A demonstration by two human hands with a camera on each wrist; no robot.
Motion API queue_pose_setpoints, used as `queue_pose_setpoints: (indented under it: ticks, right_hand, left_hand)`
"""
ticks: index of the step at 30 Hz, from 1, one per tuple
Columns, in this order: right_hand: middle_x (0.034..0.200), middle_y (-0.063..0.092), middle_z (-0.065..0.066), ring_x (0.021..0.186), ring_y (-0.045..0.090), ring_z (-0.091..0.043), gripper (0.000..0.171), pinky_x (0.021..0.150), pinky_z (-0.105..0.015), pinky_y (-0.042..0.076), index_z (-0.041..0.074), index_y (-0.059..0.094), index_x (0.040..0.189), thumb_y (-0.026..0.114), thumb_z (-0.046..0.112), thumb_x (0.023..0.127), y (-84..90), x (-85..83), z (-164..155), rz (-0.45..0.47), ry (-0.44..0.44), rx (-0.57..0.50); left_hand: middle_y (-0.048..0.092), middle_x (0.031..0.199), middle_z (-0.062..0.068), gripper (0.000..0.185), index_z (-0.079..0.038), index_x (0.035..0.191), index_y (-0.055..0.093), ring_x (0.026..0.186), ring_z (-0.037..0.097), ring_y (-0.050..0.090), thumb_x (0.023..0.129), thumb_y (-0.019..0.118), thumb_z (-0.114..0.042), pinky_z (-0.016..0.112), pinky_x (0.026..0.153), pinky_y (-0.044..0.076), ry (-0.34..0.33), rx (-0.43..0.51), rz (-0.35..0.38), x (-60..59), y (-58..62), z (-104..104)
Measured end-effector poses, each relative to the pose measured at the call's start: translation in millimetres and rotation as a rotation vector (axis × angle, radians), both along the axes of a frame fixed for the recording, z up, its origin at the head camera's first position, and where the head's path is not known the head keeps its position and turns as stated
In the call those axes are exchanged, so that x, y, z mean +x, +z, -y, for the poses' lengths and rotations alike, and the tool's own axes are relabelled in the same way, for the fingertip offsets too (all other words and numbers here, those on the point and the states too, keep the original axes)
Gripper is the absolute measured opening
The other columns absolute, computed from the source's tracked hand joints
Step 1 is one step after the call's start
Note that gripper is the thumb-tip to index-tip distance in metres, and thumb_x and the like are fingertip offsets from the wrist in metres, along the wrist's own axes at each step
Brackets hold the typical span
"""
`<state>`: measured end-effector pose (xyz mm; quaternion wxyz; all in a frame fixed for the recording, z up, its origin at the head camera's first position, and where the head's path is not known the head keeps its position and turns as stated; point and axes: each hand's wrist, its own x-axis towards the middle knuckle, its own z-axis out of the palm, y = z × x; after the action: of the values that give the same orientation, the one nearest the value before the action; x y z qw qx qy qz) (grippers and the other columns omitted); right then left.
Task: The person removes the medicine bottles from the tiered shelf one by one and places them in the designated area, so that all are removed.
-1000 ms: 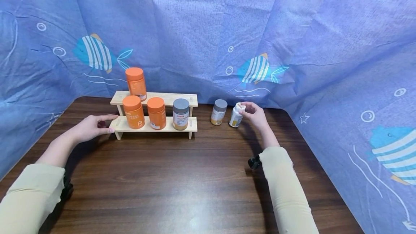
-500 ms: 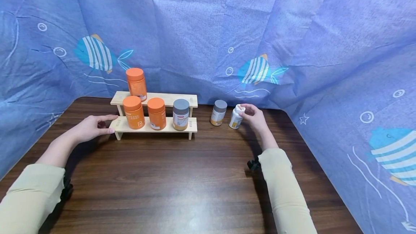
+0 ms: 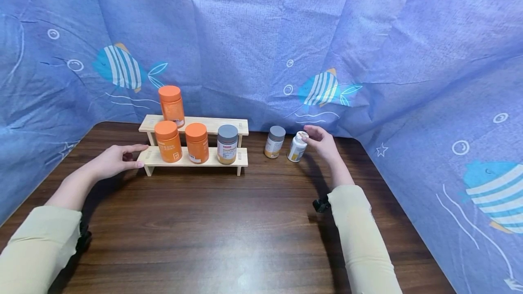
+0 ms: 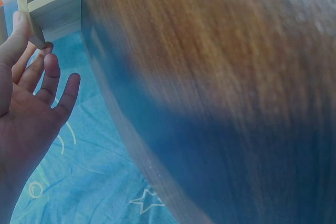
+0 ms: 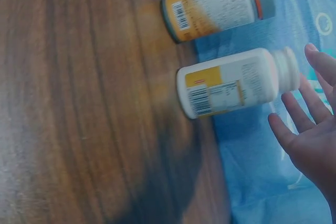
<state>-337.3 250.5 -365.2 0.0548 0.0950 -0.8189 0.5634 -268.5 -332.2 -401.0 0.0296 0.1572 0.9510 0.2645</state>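
My right hand (image 3: 323, 142) hovers at the cap of the small white plastic bottle with a yellow label (image 3: 297, 146), fingers loosely spread (image 5: 310, 119); whether a fingertip touches the cap I cannot tell. The bottle stands on the dark wooden table (image 3: 229, 221) at about one o'clock from me, its long axis near vertical with the cap leaning slightly toward my right hand at three o'clock. The bottle lies just at nine o'clock of that hand, so the right hand is far nearer than the left. Beside the bottle, at its nine o'clock, stands a grey-capped bottle with an orange-and-white label (image 3: 275, 141), close but apart. My left hand (image 3: 114, 160) rests open, its fingertips against the left end of the two-tier pale wooden rack (image 3: 241, 126).
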Motion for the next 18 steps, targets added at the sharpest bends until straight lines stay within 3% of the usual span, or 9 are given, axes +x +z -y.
queue_pose_setpoints:
  ticks: [7, 13, 18]
  right_hand:
    - [0.134, 0.051, -0.019, 0.127, 0.046, -0.03, 0.049, 0.102, -0.044, 0.036, 0.004, 0.055, 0.129, 0.071, 0.015, 0.085, 5.2, -7.3, 1, -0.034, -0.023, 0.028]
    - [0.136, 0.049, -0.021, 0.129, 0.044, -0.032, 0.05, 0.106, -0.045, 0.032, 0.001, 0.052, 0.132, 0.069, 0.012, 0.086, 26.4, 1.7, 14, -0.025, 0.002, -0.008]
    - [0.136, 0.051, -0.016, 0.127, 0.046, -0.027, 0.05, 0.105, -0.043, 0.035, 0.007, 0.055, 0.13, 0.072, 0.019, 0.085, 28.7, -2.3, 21, -0.039, 0.015, -0.026]
  left_hand:
    - [0.06, 0.111, 0.023, 0.06, -0.002, 0.136, 0.049, 0.075, 0.02, 0.046, 0.088, 0.067, -0.032, 0.029, 0.061, 0.038, -0.004, -0.004, -0.007, -0.3, 0.3, 0]
    - [0.06, 0.112, 0.024, 0.06, -0.002, 0.136, 0.048, 0.074, 0.019, 0.047, 0.088, 0.067, -0.032, 0.029, 0.06, 0.038, -0.007, 0.001, -0.007, -0.3, 0.2, 1]
    - [0.058, 0.114, 0.025, 0.06, -0.002, 0.137, 0.048, 0.073, 0.019, 0.046, 0.088, 0.067, -0.032, 0.029, 0.059, 0.037, -0.008, 0.002, -0.01, -0.1, -0.3, 1]
